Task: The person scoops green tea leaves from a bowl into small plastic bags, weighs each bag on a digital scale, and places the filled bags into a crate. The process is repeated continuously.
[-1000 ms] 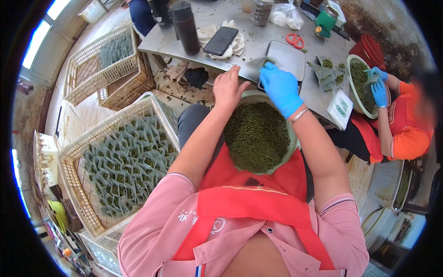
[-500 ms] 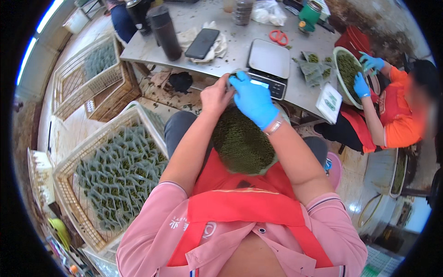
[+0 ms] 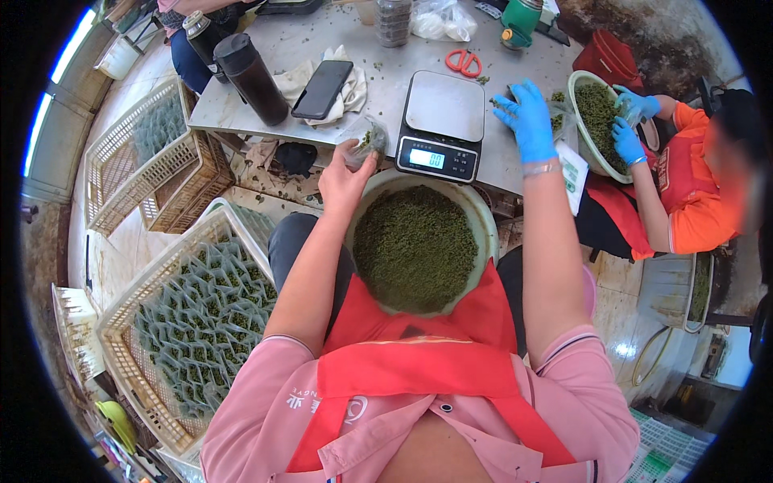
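Observation:
My bare left hand [image 3: 345, 179] is closed round a small clear plastic bag [image 3: 369, 138] with some green peppercorn-like grains in it, at the table's front edge left of the scale. The digital kitchen scale [image 3: 439, 125] has a bare pan and a lit display. My right hand [image 3: 527, 125], in a blue glove, reaches over the table right of the scale, fingers spread. Partly hidden behind it are filled clear bags [image 3: 561, 121]; a few green bits show by its fingertips. In my lap stands a pale round basin [image 3: 485, 233] full of the green grains [image 3: 415, 249].
At left, a cream crate [image 3: 133, 366] holds rows of filled bags; more crates [image 3: 101, 189] stand behind. The table carries a dark flask [image 3: 251, 80], a phone [image 3: 323, 90] on cloth and red scissors [image 3: 464, 62]. A gloved co-worker [image 3: 684, 185] works at another basin [image 3: 576, 90] on the right.
My hands, together before the scale half a second ago, have parted. The left has drawn back leftward with the bag; the right has moved right to beyond the scale. The view has shifted slightly.

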The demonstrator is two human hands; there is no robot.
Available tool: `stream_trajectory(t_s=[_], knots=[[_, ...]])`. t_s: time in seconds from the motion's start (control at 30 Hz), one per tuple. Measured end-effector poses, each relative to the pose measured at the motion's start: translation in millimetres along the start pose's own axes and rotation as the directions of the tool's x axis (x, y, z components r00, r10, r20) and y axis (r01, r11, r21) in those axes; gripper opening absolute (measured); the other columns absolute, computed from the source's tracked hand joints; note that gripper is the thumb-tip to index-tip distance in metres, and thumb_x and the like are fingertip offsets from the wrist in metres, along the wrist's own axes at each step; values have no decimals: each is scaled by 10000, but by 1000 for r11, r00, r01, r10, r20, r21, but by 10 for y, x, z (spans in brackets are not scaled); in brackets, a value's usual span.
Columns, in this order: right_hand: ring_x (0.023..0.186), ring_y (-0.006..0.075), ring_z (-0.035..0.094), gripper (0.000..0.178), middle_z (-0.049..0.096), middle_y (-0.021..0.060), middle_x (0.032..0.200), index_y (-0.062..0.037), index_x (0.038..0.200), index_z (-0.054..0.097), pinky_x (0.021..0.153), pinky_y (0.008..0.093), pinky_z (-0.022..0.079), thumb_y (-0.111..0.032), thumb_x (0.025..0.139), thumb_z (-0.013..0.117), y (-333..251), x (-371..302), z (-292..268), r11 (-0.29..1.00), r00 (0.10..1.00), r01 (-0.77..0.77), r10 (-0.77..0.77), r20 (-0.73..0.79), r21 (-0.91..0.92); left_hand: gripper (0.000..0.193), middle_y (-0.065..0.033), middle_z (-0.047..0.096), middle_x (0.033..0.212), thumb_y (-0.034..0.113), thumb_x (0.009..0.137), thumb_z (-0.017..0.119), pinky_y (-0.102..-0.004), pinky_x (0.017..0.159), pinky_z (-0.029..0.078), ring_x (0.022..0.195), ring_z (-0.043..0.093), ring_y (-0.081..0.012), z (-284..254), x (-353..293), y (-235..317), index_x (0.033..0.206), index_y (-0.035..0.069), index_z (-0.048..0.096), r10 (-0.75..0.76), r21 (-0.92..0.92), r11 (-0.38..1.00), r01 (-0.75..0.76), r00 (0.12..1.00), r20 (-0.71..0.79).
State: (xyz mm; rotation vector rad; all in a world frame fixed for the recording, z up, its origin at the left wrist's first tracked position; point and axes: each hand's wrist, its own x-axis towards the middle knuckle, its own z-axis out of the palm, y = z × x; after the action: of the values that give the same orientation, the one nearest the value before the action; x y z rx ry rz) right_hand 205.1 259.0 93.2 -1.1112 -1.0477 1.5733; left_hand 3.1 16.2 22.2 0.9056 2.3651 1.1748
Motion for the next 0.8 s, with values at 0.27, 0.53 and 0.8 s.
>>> stream_trajectory(t_s=[0.27,0.53,0.8], knots=[[826,225,637,321,603,140,1039,49,1173,514,648,292,500,-80,879,492,352,1006,-424,994,997,79,-81,-16,-75,508,-98,648,814,439,828,617,-297,666,481,751,662,-186,40,62,-250,1156,56,558,108,-388,920,-56,988,113],[730,143,636,392,599,145,1063,41,1263,477,654,293,521,-49,884,515,792,-1090,451,851,871,464,-388,300,-246,441,-114,530,1171,333,955,466,-266,664,501,682,647,-177,-668,-295,-500,1218,-21,489,108,-614,787,-49,992,58],[949,213,591,373,569,153,1154,57,1266,459,849,334,478,-98,927,457,855,-1561,-28,788,859,474,-315,403,-393,419,-100,651,1002,352,946,462,-282,723,464,733,645,-141,-2844,-1638,-1623,1238,59,525,-109,-156,988,19,795,-597]])
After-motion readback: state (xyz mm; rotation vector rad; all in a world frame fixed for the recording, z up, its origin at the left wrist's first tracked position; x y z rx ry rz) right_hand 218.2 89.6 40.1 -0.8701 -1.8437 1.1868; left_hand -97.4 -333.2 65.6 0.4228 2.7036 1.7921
